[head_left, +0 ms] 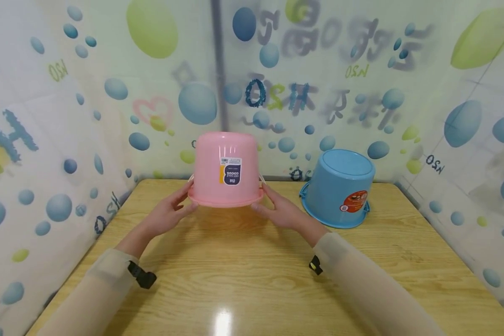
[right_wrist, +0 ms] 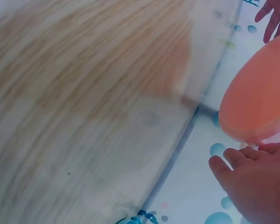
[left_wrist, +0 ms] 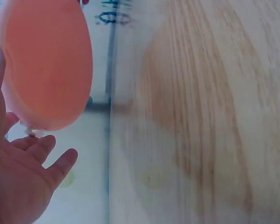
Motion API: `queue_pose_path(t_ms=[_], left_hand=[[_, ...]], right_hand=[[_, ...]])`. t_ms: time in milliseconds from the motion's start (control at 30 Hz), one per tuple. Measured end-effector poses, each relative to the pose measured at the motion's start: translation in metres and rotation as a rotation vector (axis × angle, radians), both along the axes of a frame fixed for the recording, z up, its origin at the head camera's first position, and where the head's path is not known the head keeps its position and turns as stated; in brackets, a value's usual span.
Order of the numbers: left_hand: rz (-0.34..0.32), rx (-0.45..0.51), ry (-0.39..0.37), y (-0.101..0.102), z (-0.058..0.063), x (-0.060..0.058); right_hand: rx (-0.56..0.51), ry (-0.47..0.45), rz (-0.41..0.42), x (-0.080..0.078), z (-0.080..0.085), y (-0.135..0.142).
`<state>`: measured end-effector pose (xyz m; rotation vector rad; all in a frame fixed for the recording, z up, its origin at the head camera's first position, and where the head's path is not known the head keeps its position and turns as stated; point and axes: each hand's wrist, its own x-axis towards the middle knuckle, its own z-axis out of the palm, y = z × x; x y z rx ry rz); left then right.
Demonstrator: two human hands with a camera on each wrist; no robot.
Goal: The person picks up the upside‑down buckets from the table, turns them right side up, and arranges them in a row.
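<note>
A pink bucket [head_left: 207, 170] with a label on its side is held upside down above the table, its mouth facing downward. My left hand [head_left: 168, 212] grips its rim at the left, thumb toward the front. On the opposite side, my right hand [head_left: 280, 210] holds the rim the same way. White handle ends show beside both hands. Both wrist views look into the bucket's hollow inside [left_wrist: 51, 65], with a gap between rim and tabletop. In the right wrist view, the fingers of the left hand appear beyond the bucket [right_wrist: 261, 93].
To the right, a blue bucket [head_left: 333, 186] with a red sticker stands upside down on the wooden table [head_left: 243, 275]. Behind and at both sides hang patterned curtains [head_left: 155, 84] with blue and green spots, close to the table's edges.
</note>
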<state>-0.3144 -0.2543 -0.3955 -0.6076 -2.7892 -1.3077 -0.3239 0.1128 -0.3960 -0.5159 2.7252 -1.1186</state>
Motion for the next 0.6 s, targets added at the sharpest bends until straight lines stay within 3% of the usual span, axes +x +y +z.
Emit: queue_pose_path(t_ms=[267,600], left_hand=[[-0.009,0.130,0.002,0.000,0.011,0.009],[-0.046,0.109,0.095,0.001,0.014,0.011]], right_hand=[[-0.034,0.016,0.004,0.006,0.006,0.003],[-0.088,0.067,0.013,0.010,0.013,0.008]])
